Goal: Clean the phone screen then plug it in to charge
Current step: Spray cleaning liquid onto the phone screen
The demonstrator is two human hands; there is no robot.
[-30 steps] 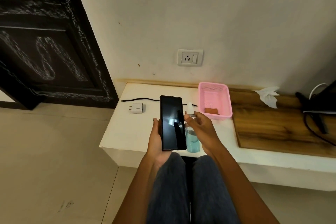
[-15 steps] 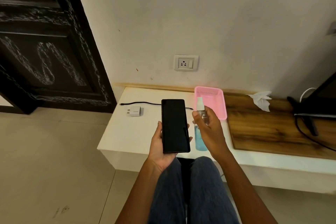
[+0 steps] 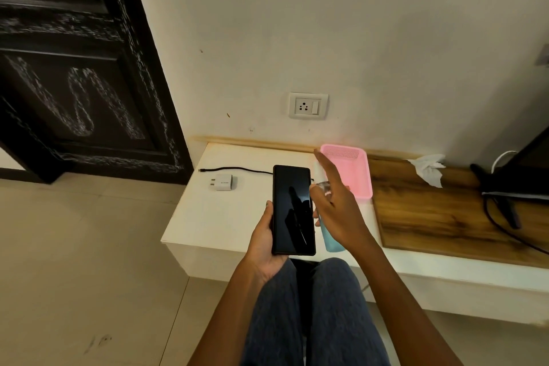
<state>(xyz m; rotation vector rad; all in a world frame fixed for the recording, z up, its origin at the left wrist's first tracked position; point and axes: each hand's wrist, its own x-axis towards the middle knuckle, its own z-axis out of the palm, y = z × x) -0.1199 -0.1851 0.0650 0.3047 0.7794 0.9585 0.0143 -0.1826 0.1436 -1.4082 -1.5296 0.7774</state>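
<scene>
My left hand (image 3: 263,244) holds a black phone (image 3: 292,208) upright over my lap, its dark screen facing me. Just right of it my right hand (image 3: 338,205) grips a small spray bottle (image 3: 329,239) of blue liquid, with the index finger lifted straight above the nozzle. Most of the bottle is hidden behind that hand. A white charger adapter (image 3: 222,182) lies on the white shelf (image 3: 225,217), and a black cable (image 3: 237,169) runs behind it. A wall socket (image 3: 308,105) with a switch sits above the shelf.
A pink basket (image 3: 353,169) stands on the shelf behind my right hand. A crumpled tissue (image 3: 427,168) lies at the back of a wooden board (image 3: 430,211). Dark equipment with cables (image 3: 511,187) is at the far right. A dark door (image 3: 74,68) is at the left.
My right index finger has lifted off the spray nozzle and points up. The phone stays in my left hand, with the bottle still beside it.
</scene>
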